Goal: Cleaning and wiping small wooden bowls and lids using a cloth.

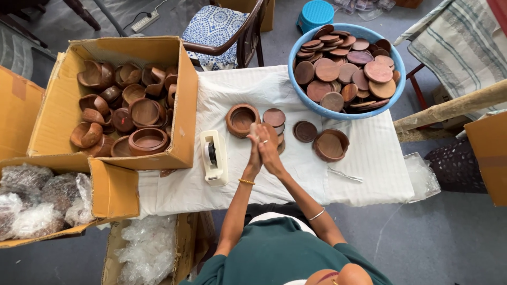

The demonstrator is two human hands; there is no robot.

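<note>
My left hand [254, 153] and my right hand [271, 152] are pressed palm to palm above the white-clothed table [369, 179], fingers pointing away from me. Whether anything lies between the palms is hidden. Just beyond the fingertips stand an empty round wooden bowl [242, 119] and a small stack of flat wooden lids [274, 117]. To the right lie a single lid [305, 131] and a second bowl [331, 144]. A white tape dispenser [214, 157] sits left of my left wrist.
A blue basin [338, 113] heaped with wooden lids stands at the table's far right. A cardboard box [182, 105] of wooden bowls is on the left. Boxes of bubble wrap [37, 206] sit lower left, a chair [216, 26] behind the table, a clear bag [422, 177] at the right edge.
</note>
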